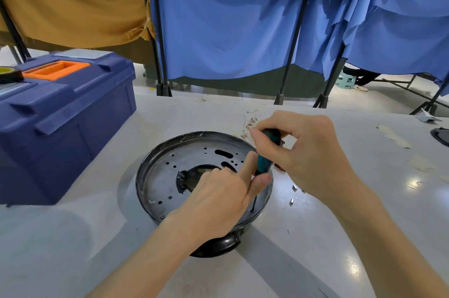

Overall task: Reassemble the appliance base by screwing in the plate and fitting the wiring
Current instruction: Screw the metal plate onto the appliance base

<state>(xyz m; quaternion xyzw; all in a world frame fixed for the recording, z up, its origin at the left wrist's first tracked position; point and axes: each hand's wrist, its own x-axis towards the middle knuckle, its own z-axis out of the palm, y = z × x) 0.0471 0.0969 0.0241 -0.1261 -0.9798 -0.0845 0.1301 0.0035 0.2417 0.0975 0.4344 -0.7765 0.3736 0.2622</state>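
Head view: the right hand [303,151] is curled round the top of the teal-handled screwdriver [263,161], fingertips wrapped on the handle as for twisting. The left hand [218,198] pinches the foot of the same handle between thumb and forefinger, steadying it. The thin shaft runs down and toward the person to a screw [252,210] at the near-right edge of the plate [165,176].

The plate lies inside the round appliance base [143,171], which sits on the table [73,237] right in front of the person. I judge the step to be driving in a plate screw. The wiring [250,125] lies loose on the table just behind the base, so that part looks not yet done.

The next move calls for keeping the tip seated and the shaft steady while the right hand turns. The base's raised rim stands close beside the screw (little room to tilt the tool outward). Another screw head seems to sit at the near-left edge, and the other holes look open.

Small metal bits [294,187], perhaps more screws, lie on the table just right of the base, within easy reach. A blue toolbox [60,127] stands well apart to the left. Bare table spreads to the right and near side.
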